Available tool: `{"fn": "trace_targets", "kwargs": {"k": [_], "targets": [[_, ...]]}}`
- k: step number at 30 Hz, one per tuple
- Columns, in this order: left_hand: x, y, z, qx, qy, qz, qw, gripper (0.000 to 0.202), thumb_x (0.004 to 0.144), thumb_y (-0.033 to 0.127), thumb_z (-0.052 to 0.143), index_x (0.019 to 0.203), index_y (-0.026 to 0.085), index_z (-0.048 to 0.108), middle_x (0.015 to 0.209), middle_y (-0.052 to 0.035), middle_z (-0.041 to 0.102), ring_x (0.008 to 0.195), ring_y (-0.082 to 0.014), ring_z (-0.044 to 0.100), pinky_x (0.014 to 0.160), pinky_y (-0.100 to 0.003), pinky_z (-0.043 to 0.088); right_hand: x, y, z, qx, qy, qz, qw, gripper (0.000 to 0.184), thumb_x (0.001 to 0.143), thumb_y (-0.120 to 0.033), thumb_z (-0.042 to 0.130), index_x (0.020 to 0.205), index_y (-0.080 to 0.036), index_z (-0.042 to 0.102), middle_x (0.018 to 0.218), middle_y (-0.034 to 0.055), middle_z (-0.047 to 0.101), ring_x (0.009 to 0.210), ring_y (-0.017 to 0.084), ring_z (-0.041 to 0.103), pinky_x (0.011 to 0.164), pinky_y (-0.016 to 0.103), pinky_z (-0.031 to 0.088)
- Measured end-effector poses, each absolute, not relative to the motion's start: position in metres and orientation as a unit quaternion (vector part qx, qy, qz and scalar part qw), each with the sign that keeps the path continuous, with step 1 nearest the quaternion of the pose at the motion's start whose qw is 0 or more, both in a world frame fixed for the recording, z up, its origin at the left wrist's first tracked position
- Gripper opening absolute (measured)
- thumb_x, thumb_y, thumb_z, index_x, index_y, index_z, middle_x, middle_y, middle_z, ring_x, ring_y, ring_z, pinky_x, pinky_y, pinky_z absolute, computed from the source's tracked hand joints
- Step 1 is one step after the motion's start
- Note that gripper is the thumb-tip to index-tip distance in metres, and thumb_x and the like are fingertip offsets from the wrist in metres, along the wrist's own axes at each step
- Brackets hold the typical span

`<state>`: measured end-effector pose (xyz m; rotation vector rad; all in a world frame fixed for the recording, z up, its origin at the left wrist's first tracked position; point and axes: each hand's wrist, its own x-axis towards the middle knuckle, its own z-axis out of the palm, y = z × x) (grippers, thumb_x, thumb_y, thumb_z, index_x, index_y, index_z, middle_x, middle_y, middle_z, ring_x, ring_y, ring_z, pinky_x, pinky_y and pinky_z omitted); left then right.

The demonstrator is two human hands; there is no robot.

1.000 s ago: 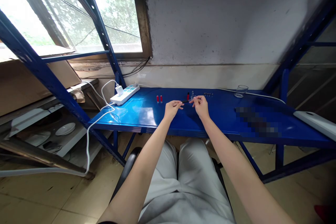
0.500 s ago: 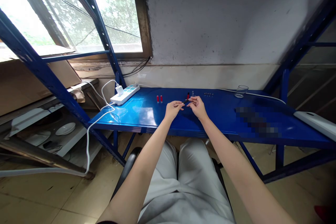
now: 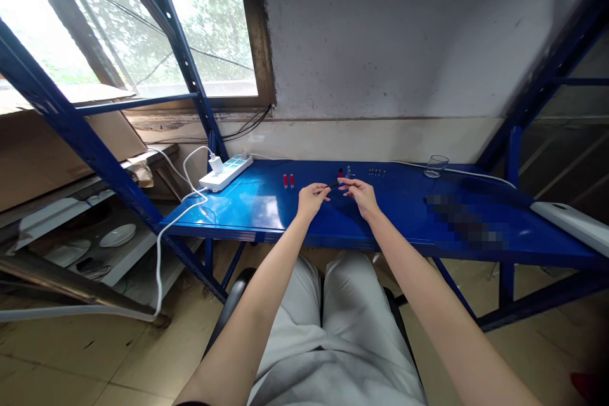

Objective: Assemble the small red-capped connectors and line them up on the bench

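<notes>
In the head view, my left hand (image 3: 312,200) is closed around one end of a slim black stick (image 3: 334,184), held over the blue table. My right hand (image 3: 360,195) has its fingers closed at the stick's other end. Whether a small part is also pinched there is too fine to make out. Just beyond the hands are a small red and black piece (image 3: 340,173) and a small clear item (image 3: 349,171). Two red pieces with pale tips (image 3: 288,181) lie to the left. Several tiny metallic parts (image 3: 377,172) form rows to the right.
A white power strip (image 3: 226,172) with a plugged-in cable lies at the left of the blue table (image 3: 257,219). A clear glass (image 3: 436,166) stands at the back right. A blurred dark object (image 3: 464,222) and a white device (image 3: 571,222) are further right. Blue posts frame both sides.
My right hand's fingers have shifted and straightened slightly near the stick's end. The left hand keeps its hold, almost unmoved. The view has tilted very slightly.
</notes>
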<state>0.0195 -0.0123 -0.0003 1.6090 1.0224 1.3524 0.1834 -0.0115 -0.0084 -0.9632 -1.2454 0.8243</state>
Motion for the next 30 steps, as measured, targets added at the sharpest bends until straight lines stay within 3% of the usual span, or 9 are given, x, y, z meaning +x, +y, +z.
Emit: {"fn": "trace_targets", "kwargs": {"k": [6,16,23,30], "targets": [[0.021,-0.011,-0.002,0.641,0.41,0.523,0.383,0.03,0.071,0.039,0.064,0.085,0.013,0.064,0.076,-0.0091,0.068,0.059,-0.0168,0.065,0.057,-0.026,0.049,0.184,-0.011,-0.009,-0.421,-0.537,0.367,0.632,0.025,0.064,-0.017,0.049,0.08,-0.019,0.068,0.103,0.0071,0.066,0.079,0.018,0.064,0.06,0.027,0.049],[0.02,-0.01,-0.002,0.632,0.405,0.54,0.38,0.032,0.072,0.041,0.062,0.089,0.014,0.064,0.084,-0.0098,0.069,0.058,-0.0148,0.064,0.057,-0.026,0.051,0.182,-0.012,-0.007,-0.435,-0.533,0.364,0.628,0.026,0.065,-0.018,0.049,0.08,-0.019,0.07,0.104,0.0068,0.066,0.08,0.018,0.064,0.061,0.027,0.049],[0.021,-0.006,-0.002,0.587,0.396,0.598,0.376,0.036,0.073,0.044,0.06,0.094,0.014,0.062,0.088,-0.0083,0.069,0.056,-0.0127,0.064,0.059,-0.026,0.052,0.178,-0.019,0.0,-0.434,-0.553,0.377,0.604,0.032,0.066,-0.019,0.05,0.089,-0.022,0.071,0.113,0.0047,0.062,0.092,0.021,0.062,0.069,0.03,0.049],[0.015,0.005,0.035,0.69,0.4,0.511,0.32,0.031,0.076,0.039,0.058,0.093,0.013,0.064,0.083,-0.008,0.068,0.056,-0.0119,0.062,0.058,-0.025,0.05,0.178,-0.019,-0.001,-0.43,-0.561,0.377,0.598,0.029,0.066,-0.019,0.052,0.086,-0.023,0.072,0.114,0.004,0.062,0.097,0.023,0.061,0.071,0.031,0.049]]}}
